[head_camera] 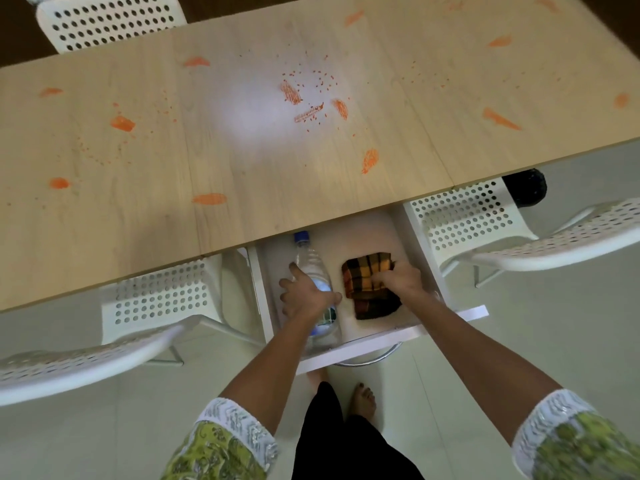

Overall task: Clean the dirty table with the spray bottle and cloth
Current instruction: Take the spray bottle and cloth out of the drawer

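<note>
1. Worth closing the left hand (304, 299) fully round the middle of the bottle (313, 268) before lifting, since the clear plastic looks smooth and likely slippery; fingers draped over the barrel and curling round it, thumb on the near side, grip apparently begun but hard to call firm
2. Better to gather the folded cloth (367, 271) whole with the right hand (403, 280), so no layer trails back into the drawer (381, 341); fingers bent and pinching its top fold
3. Best to lift both straight up, clear of the table (242, 161) edge overhanging the drawer's far end
4. Bottle lying on its side at the drawer's left, blue cap pointing under the tabletop, beyond the fingertips
5. Cloth beside it on the right, partly under the knuckles
6. Orange smears (123, 123) across the tabletop, untouched
</note>
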